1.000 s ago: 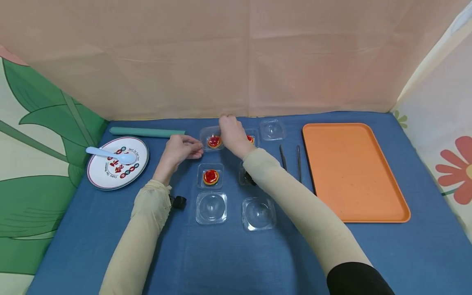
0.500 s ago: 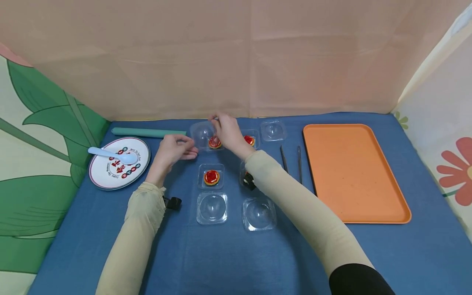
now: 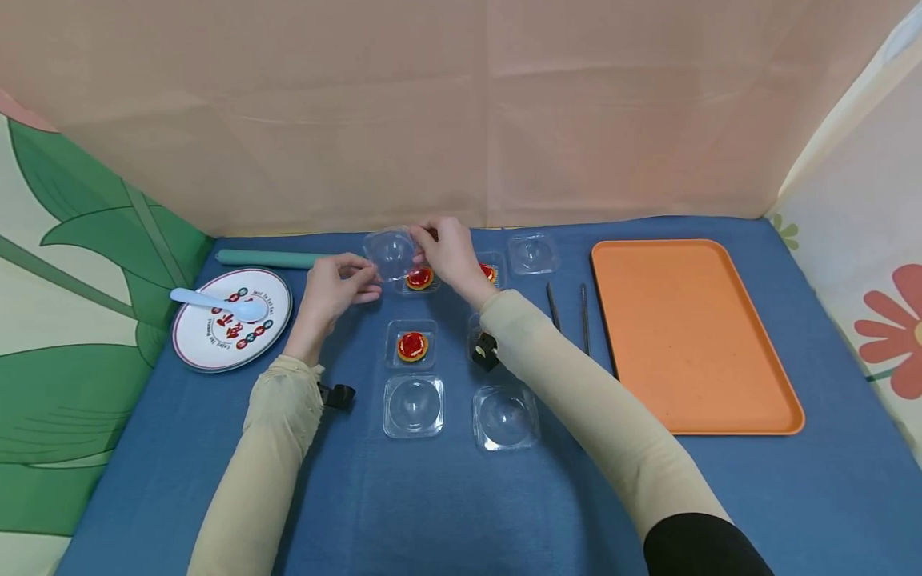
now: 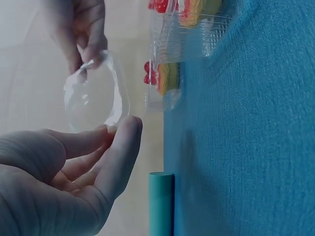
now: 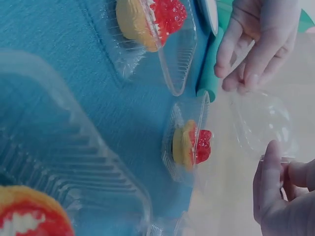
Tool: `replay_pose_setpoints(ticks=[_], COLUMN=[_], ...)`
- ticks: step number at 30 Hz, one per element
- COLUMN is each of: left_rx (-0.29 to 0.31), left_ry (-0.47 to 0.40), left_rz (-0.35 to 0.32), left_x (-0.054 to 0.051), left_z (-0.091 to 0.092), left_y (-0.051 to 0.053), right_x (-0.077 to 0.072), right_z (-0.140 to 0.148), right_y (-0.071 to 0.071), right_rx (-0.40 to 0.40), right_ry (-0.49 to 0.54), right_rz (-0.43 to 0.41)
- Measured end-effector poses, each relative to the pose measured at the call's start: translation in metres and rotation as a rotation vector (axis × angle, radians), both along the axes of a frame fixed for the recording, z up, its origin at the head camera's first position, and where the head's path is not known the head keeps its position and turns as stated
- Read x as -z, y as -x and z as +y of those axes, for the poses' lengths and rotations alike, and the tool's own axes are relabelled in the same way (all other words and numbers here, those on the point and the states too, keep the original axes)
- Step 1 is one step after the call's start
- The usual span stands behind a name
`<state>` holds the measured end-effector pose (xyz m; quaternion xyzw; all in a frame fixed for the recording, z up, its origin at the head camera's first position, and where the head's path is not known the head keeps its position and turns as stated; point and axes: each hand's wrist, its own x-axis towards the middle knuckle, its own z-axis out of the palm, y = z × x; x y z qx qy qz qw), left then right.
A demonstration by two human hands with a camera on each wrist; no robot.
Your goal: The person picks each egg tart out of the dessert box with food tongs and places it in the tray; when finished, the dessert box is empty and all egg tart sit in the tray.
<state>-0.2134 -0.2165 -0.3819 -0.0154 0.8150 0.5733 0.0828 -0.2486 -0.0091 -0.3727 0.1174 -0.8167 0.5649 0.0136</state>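
Note:
Between the two hands a clear plastic lid (image 3: 391, 254) is held up, tilted, above the back left box, which contains a red-topped tart (image 3: 419, 278). My left hand (image 3: 334, 294) pinches the lid's near left edge between thumb and fingers; the left wrist view shows the lid (image 4: 93, 96) off the table. On the opposite edge, my right hand (image 3: 448, 254) pinches with thumb and fingertips, also seen in the right wrist view, where the tart (image 5: 192, 145) sits in its open box below the lid.
Other clear boxes stand nearby, one with a tart (image 3: 413, 346); clear lids (image 3: 414, 406) lie in front. A plate (image 3: 194, 336) with a spoon (image 3: 216, 302) and a green roll (image 3: 270, 258) are left; an orange tray (image 3: 695, 336) and dark sticks (image 3: 585, 320) are right.
The lid has come up and left off the back left box, tilting. Both hands have shifted left with it, and the right fingers now show at its right edge.

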Motion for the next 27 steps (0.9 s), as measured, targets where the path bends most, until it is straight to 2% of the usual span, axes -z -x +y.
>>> replay_pose_setpoints(ticks=[5,9,12,19,23,27], left_rx=[-0.01,-0.038,-0.059,-0.079,-0.101,-0.133], left_ry=[0.021,-0.037,-0.063,0.003,-0.04,-0.088], left_rz=[0.029,0.073,0.12,0.228,0.261,0.273], left_x=[0.0002,0.0003,0.0008,0.0021,0.0011,-0.0002], left_z=[0.0008,0.0027,0.0041,0.0046,0.0044,0.006], left_y=[0.0,0.0012,0.0019,0.0024,0.0029,0.0037], right_x=[0.0009,0.0009,0.0004,0.002,0.0032,0.0033], right_z=[0.0033,0.0041,0.0038,0.0035,0.0046,0.0033], right_y=[-0.0007,-0.0006,-0.0008,-0.0018,-0.0021,-0.0015], right_rx=[0.016,0.028,0.028,-0.019,-0.009,-0.004], right_ry=[-0.037,-0.099,-0.108,0.02,0.075,0.078], right_rz=[0.016,0.064,0.08,0.055,0.05,0.071])
